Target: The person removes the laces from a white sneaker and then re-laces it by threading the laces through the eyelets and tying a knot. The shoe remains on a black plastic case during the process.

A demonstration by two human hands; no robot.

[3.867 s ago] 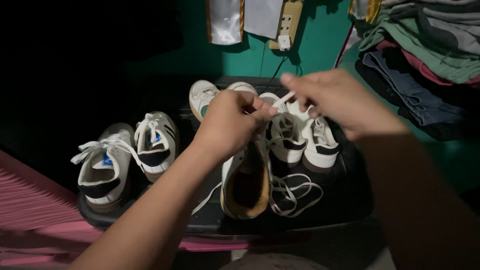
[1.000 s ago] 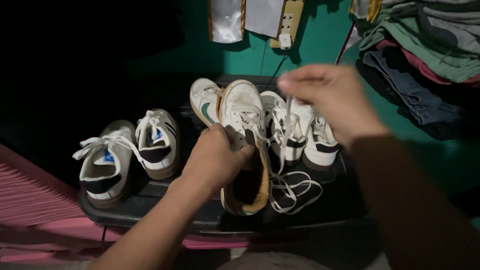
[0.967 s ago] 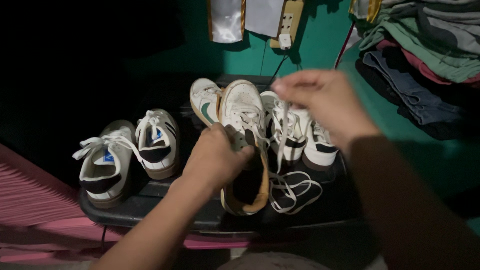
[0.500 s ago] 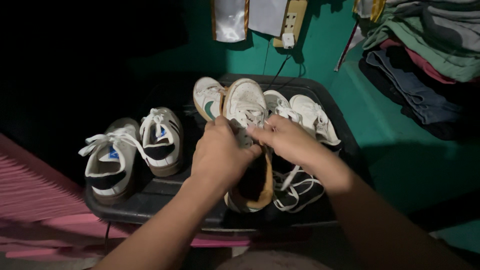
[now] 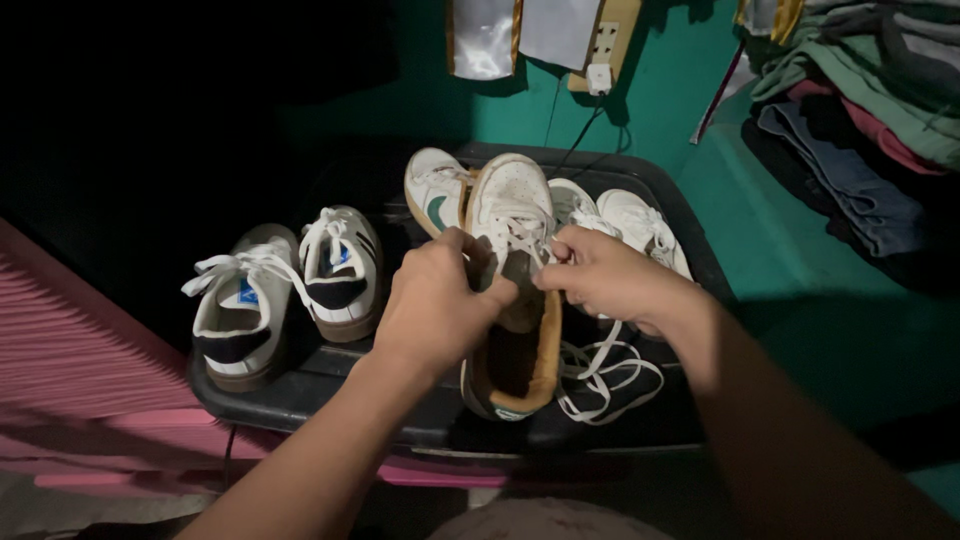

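The left hand [image 5: 437,305] grips the white sneaker [image 5: 512,290] by its tongue side; the right hand [image 5: 603,277] pinches its white lace [image 5: 515,228] just beside the left thumb, hands nearly touching; loose lace [image 5: 605,378] lies below the right wrist; a laced pair [image 5: 285,285] sits left of the left hand on the black tray [image 5: 330,395]

White tan-lined sneaker [image 5: 512,300] lies lengthwise, toe away, laces loose.
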